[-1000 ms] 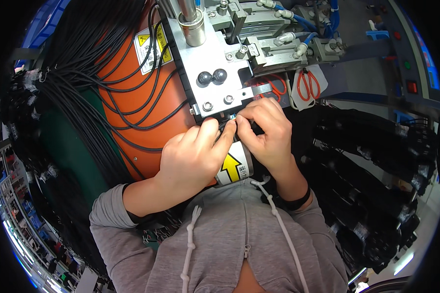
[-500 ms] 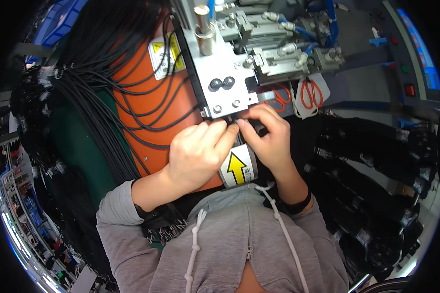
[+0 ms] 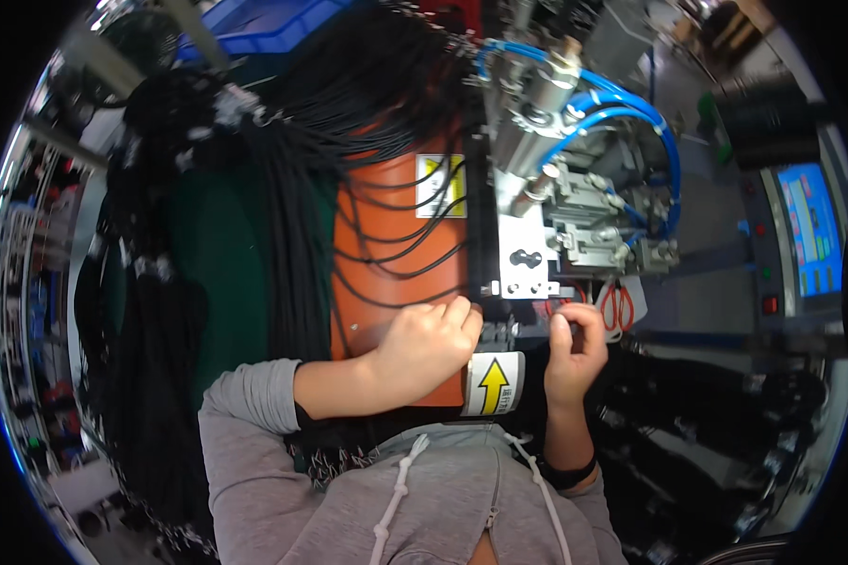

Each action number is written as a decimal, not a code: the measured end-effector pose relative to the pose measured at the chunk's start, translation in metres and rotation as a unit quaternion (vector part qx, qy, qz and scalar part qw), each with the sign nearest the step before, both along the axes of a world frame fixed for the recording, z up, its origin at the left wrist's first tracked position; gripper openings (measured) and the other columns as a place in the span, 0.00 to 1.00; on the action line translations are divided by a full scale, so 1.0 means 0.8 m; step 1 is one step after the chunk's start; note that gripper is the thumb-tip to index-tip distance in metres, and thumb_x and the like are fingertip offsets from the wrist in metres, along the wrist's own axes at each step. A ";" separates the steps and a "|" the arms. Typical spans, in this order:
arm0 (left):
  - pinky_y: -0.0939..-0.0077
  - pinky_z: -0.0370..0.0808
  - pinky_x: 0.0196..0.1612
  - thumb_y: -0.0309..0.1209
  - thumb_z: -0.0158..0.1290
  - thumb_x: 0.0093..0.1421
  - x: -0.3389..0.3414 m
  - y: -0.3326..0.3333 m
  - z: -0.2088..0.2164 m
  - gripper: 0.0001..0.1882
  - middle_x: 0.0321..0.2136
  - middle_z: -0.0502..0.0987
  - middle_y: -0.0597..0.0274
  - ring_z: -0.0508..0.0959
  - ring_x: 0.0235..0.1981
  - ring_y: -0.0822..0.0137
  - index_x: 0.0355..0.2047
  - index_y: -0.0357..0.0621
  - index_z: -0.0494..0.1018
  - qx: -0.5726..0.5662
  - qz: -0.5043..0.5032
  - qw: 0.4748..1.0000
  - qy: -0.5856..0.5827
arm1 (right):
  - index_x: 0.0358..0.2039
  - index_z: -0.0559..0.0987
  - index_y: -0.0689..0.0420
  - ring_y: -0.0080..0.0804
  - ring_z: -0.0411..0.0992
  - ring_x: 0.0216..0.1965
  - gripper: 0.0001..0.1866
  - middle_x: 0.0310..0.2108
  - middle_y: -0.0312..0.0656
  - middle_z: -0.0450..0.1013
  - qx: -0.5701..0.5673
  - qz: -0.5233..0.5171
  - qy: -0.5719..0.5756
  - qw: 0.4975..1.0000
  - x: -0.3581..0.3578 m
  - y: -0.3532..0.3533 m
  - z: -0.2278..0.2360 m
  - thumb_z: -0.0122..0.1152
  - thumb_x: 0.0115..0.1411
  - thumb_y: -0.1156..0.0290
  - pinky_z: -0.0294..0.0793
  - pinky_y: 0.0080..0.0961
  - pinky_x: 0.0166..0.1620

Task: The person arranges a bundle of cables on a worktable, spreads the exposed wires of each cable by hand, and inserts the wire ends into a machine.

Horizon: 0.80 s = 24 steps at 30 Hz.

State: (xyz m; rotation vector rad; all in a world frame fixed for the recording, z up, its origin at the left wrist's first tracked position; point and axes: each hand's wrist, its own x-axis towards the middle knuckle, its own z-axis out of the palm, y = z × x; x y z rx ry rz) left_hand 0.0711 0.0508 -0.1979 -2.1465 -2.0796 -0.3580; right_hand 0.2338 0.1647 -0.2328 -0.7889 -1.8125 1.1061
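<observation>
My left hand [image 3: 431, 341] is closed at the right edge of the orange board, just left of the machine's front end; the curled fingers hide what they hold, if anything. Apart from it, my right hand [image 3: 575, 353] is raised right of the track, thumb and index finger bent together in a pinch. Anything between those fingertips is too small to make out. Between my hands lies a white label [image 3: 494, 383] with a yellow arrow. Beyond them stands the machine's metal plate [image 3: 523, 235] with black knobs. Several black cables [image 3: 396, 259] loop across the orange board [image 3: 400, 330] towards the machine.
A thick bundle of black cables [image 3: 297, 226] hangs over the green surface [image 3: 219, 264] on the left. Blue air hoses [image 3: 669, 160] arch over the machine's cylinders. Red-handled scissors [image 3: 618, 306] lie beyond my right hand. A screen panel [image 3: 810, 231] stands far right, a blue tray [image 3: 264, 28] far left.
My hands, together under the machine's front end before, have come apart; the right one has moved to the right and lifted away. The view has turned, so the machine appears further right and lower.
</observation>
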 end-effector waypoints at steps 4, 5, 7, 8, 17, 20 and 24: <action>0.72 0.74 0.34 0.26 0.56 0.51 -0.066 -0.008 0.030 0.13 0.33 0.74 0.61 0.76 0.31 0.64 0.39 0.41 0.75 0.144 0.054 0.981 -0.114 | 0.35 0.75 0.64 0.27 0.71 0.36 0.05 0.35 0.42 0.73 0.000 0.205 0.007 0.979 -0.015 -0.016 0.056 0.57 0.56 0.81 0.70 0.21 0.42; 0.71 0.74 0.40 0.27 0.57 0.51 -0.092 -0.010 0.035 0.15 0.37 0.74 0.58 0.76 0.36 0.60 0.41 0.40 0.74 0.204 0.079 0.970 -0.105 | 0.40 0.74 0.66 0.29 0.72 0.39 0.10 0.39 0.45 0.73 -0.026 0.305 -0.054 0.951 -0.027 -0.023 0.075 0.57 0.57 0.80 0.70 0.23 0.43; 0.71 0.71 0.44 0.29 0.57 0.50 -0.141 -0.020 0.047 0.23 0.38 0.72 0.56 0.74 0.39 0.58 0.49 0.43 0.71 0.308 0.205 0.929 0.017 | 0.51 0.70 0.68 0.33 0.71 0.47 0.20 0.49 0.51 0.71 -0.133 0.444 -0.126 0.877 -0.060 -0.043 0.088 0.58 0.58 0.78 0.70 0.26 0.48; 0.71 0.71 0.44 0.31 0.57 0.53 -0.169 -0.023 0.037 0.23 0.39 0.73 0.55 0.74 0.39 0.58 0.50 0.41 0.69 0.349 0.271 0.896 0.043 | 0.57 0.65 0.69 0.35 0.70 0.52 0.26 0.54 0.54 0.68 -0.215 0.483 -0.138 0.838 -0.077 -0.055 0.081 0.58 0.59 0.76 0.68 0.28 0.52; 0.73 0.74 0.38 0.41 0.52 0.64 -0.261 -0.024 -0.044 0.18 0.33 0.77 0.60 0.77 0.33 0.69 0.41 0.35 0.73 0.286 0.277 0.623 -0.674 | 0.63 0.53 0.70 0.37 0.61 0.61 0.41 0.63 0.56 0.56 -0.365 0.393 -0.196 0.821 -0.231 -0.084 0.068 0.62 0.57 0.65 0.61 0.28 0.60; 0.75 0.75 0.33 0.41 0.53 0.64 -0.275 -0.002 -0.022 0.17 0.27 0.78 0.62 0.78 0.27 0.69 0.38 0.36 0.74 0.298 0.229 0.580 -0.723 | 0.63 0.54 0.70 0.37 0.65 0.57 0.42 0.61 0.54 0.60 -0.305 0.315 -0.218 0.872 -0.270 -0.077 0.058 0.65 0.56 0.63 0.66 0.28 0.56; 0.73 0.75 0.31 0.41 0.52 0.64 -0.316 0.018 -0.021 0.17 0.25 0.78 0.60 0.78 0.25 0.67 0.38 0.35 0.74 0.370 0.224 0.543 -0.720 | 0.63 0.54 0.70 0.34 0.72 0.49 0.44 0.55 0.52 0.66 -0.471 0.345 -0.055 0.810 -0.310 -0.069 0.029 0.65 0.56 0.61 0.73 0.26 0.47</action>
